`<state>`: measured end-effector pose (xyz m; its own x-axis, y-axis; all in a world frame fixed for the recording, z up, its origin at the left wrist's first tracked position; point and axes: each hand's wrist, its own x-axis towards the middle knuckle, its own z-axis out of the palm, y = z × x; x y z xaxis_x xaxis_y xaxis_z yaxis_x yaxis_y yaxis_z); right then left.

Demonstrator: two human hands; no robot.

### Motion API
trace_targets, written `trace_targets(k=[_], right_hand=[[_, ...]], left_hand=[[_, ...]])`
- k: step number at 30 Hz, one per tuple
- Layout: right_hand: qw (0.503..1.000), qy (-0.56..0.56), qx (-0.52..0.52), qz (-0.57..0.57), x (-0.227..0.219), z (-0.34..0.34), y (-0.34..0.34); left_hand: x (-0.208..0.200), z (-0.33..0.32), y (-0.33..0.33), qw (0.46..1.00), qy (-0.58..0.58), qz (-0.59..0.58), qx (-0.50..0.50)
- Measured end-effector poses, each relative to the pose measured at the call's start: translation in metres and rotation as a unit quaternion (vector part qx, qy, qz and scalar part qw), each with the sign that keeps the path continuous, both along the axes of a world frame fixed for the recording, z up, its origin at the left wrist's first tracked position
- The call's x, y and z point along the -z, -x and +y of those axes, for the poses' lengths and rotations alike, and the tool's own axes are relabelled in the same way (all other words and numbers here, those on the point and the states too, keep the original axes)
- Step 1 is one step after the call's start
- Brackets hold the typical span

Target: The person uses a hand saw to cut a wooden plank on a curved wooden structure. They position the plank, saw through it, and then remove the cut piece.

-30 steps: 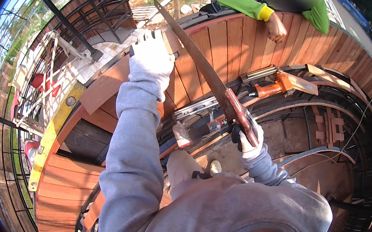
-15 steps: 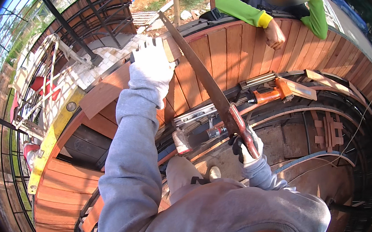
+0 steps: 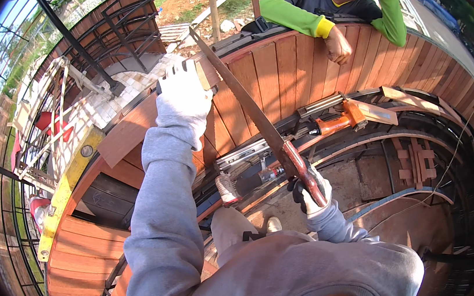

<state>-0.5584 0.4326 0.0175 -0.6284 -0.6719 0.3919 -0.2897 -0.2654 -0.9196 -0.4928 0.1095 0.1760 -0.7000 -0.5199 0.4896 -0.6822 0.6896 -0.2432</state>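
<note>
A handsaw (image 3: 253, 114) with a long rusty blade and a brown wooden handle slants up and to the left in front of me. Its handle is gripped by my right hand (image 3: 315, 197), in a white glove with dark fingertips. My left hand (image 3: 181, 90), gloved the same way, is closed over a reddish-brown wooden board (image 3: 129, 125) lying along the top of the curved bench wall. The blade passes just right of that hand, beside the board's end; whether its teeth touch the wood I cannot tell.
Across the curved plank wall (image 3: 287, 75) a co-worker leans with green sleeves (image 3: 295, 15). A yellow spirit level (image 3: 66, 188) lies to the left. On the ledge below are an orange power tool (image 3: 336, 122), another power tool (image 3: 247, 183) and metal bars (image 3: 252, 149). Wood offcuts (image 3: 417, 163) lie right.
My view has shifted slightly, so the surroundings sit a little further left. Both hands keep their grips, and the saw has barely moved against the board.
</note>
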Motion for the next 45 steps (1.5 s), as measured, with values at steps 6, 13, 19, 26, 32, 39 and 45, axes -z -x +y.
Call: trace_targets(k=[6, 13, 19, 26, 32, 39, 45], right_hand=[[0.999, 0.048, -0.002, 0.017, -0.036, -0.067, 0.02], [0.998, -0.055, 0.008, -0.036, 0.017, 0.004, 0.003], [1.0, 0.001, 0.028, 0.012, -0.027, -0.057, 0.014], [0.997, -0.058, 0.009, -0.059, -0.001, 0.003, -0.007], [1.0, -0.004, 0.008, -0.015, -0.051, -0.062, 0.007], [0.997, -0.011, -0.022, -0.079, 0.007, -0.002, -0.002], [0.999, 0.001, 0.019, 0.041, -0.028, -0.065, 0.014]], left_hand=[[0.001, -0.003, 0.004, 1.0, 0.008, 0.003, 0.026], [0.001, -0.005, 0.0, 1.0, 0.0, 0.005, 0.005], [-0.001, 0.001, 0.002, 0.999, -0.032, -0.014, 0.012], [0.001, -0.001, -0.003, 1.0, -0.004, -0.001, -0.001], [-0.006, 0.002, 0.002, 0.999, -0.049, -0.006, 0.021], [-0.006, -0.001, -0.003, 1.0, -0.028, -0.013, 0.001], [-0.013, 0.008, 0.002, 0.998, -0.06, -0.016, 0.011]])
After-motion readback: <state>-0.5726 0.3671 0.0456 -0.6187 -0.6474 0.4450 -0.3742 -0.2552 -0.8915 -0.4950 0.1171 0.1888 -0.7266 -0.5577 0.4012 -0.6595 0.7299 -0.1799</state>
